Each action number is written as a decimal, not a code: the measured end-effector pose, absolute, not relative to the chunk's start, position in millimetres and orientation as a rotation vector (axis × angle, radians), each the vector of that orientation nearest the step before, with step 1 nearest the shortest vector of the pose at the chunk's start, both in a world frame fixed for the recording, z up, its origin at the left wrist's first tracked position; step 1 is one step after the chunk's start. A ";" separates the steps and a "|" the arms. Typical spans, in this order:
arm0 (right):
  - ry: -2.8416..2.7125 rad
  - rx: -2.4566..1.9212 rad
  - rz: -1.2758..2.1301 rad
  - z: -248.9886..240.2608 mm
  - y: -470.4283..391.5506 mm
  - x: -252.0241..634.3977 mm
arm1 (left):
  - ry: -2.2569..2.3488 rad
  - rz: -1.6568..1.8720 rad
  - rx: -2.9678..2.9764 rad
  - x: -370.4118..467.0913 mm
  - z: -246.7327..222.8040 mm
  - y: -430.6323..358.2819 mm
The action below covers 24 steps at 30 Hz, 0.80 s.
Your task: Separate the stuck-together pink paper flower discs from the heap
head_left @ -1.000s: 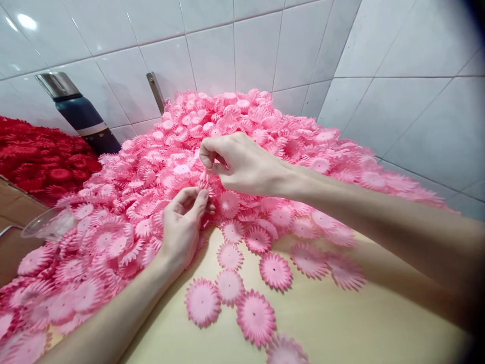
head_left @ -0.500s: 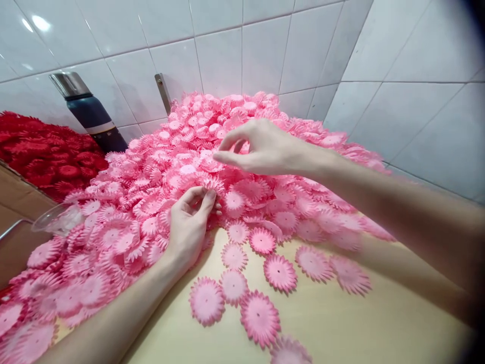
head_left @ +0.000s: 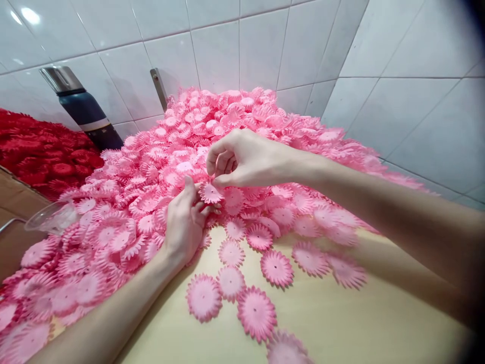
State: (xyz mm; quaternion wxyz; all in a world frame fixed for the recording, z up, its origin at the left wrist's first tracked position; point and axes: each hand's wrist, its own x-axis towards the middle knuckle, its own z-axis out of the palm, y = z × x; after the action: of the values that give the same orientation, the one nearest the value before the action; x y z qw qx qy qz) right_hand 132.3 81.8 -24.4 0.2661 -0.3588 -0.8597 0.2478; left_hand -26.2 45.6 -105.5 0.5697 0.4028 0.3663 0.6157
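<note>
My left hand (head_left: 185,217) reaches into the edge of the pink heap with its thumb raised away from its fingers. A small pink flower-shaped disc (head_left: 210,193) with a fringed edge and a dark dot in its centre lies at those fingers. Above it, my right hand (head_left: 242,159) comes in from the right, thumb and fingertips closed at the disc's upper edge. The left fingertips are partly hidden behind the disc. Around both hands spreads a big pile of similar pink flower discs (head_left: 151,172).
Several loose pink discs lie on the pale yellow tabletop (head_left: 341,323). A dark blue flask (head_left: 89,114) leans left before a red heap (head_left: 41,151). A clear plastic lid (head_left: 51,217) and a cardboard box (head_left: 17,207) stand at left. White tiled walls (head_left: 261,50) close off the back and right.
My right hand has come down and left to the disc at my left hand. The left thumb has lifted from its pinch. The view has shifted slightly.
</note>
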 end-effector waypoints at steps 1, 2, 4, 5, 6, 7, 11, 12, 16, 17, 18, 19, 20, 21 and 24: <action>-2.332 -0.958 0.641 -23.7 80.3 131.8 | 0.886 1.436 1.011 -26.6 -106.1 45.4; -2.341 -0.949 0.622 -22.9 78.9 131.5 | 0.921 1.416 1.080 -27.2 -107.0 45.0; -2.355 -0.937 0.603 -21.5 77.1 131.2 | 0.991 1.379 1.173 -28.9 -109.2 43.8; -2.364 -0.935 0.598 -20.9 76.8 131.3 | 1.017 1.372 1.185 -29.7 -110.2 43.2; -2.375 -0.930 0.597 -20.3 76.9 131.4 | 1.029 1.374 1.184 -30.5 -111.1 42.7; -2.390 -0.922 0.600 -19.9 77.1 131.5 | 1.030 1.378 1.182 -31.1 -111.8 42.3; -2.451 -0.862 0.625 -18.5 78.7 132.0 | 1.003 1.368 1.173 -32.5 -112.7 41.5; -2.458 -0.840 0.632 -18.3 79.0 132.1 | 0.999 1.361 1.171 -32.6 -112.6 41.3; -2.439 -0.767 0.704 -18.4 80.1 132.7 | 0.974 1.363 1.185 -32.6 -112.3 40.4; -2.429 -0.767 0.728 -18.7 80.5 133.1 | 0.970 1.363 1.193 -32.6 -112.3 40.1; -2.421 -0.771 0.750 -18.9 81.0 133.6 | 0.967 1.362 1.199 -32.6 -112.3 39.9; -2.416 -0.775 0.769 -19.1 81.5 134.2 | 0.965 1.360 1.200 -32.6 -112.2 39.8; -2.417 -0.777 0.786 -19.3 82.0 134.9 | 0.966 1.359 1.195 -32.6 -112.0 39.6; -2.420 -0.775 0.803 -19.3 82.4 135.6 | 0.967 1.359 1.185 -32.6 -111.8 39.5; -2.434 -0.789 0.840 -19.2 82.2 136.5 | 0.963 1.366 1.153 -32.1 -110.7 39.4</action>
State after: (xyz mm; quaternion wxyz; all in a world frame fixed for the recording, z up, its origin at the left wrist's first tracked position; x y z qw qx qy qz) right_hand 136.5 82.2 -19.2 0.2223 -0.2857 -0.8812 0.3040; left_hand -32.1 39.4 -110.7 0.5274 0.4823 0.4031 0.5716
